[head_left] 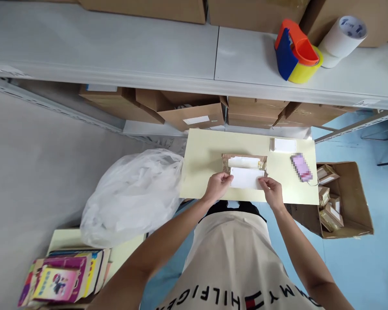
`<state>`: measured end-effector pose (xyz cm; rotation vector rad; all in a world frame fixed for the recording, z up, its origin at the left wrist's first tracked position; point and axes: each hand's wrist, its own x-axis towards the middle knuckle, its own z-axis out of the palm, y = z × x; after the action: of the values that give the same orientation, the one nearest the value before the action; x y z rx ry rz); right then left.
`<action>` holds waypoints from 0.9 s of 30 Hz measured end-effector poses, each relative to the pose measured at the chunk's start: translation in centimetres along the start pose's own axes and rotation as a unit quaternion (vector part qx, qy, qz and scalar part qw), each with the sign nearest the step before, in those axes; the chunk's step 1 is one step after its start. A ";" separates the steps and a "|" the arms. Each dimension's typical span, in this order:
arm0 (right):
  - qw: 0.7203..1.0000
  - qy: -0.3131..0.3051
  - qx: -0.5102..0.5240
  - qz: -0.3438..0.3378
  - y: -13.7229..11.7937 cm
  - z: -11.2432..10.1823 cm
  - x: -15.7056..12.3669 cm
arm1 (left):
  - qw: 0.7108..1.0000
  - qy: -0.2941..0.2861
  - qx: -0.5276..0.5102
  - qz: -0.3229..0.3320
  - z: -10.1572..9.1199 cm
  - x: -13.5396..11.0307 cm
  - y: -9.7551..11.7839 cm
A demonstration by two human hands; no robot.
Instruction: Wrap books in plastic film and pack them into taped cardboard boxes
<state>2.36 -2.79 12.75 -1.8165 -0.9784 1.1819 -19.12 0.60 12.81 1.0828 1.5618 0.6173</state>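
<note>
Between my two hands is a white label (246, 178), pinched at its left edge by my left hand (220, 185) and at its right edge by my right hand (271, 189). Just beyond it lies a small cardboard box (225, 160) with shiny tape at its ends and a white paper (244, 162) on top. The label covers the near part of the box; whether it touches the box I cannot tell. Under them is a pale yellow table (200, 159). A stack of white labels (284, 145) and a pixelated pink phone (301, 167) lie to the right.
An open carton (358, 206) holding several taped boxes stands right of the table. To the left are a plastic bag (129, 193) and a pile of books (64, 275). A tape dispenser (295, 54) and tape rolls (342, 38) sit on the shelf (168, 47), with cartons (194, 116) below.
</note>
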 end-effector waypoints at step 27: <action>0.948 -0.140 -0.281 0.050 -1.0 0.1 7.9 | 0.936 -0.034 0.343 -0.074 0.8 6.4 2.4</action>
<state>4.25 4.62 10.70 -2.1907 -1.5214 1.3407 -17.62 7.18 11.54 1.4529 1.8268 -0.0958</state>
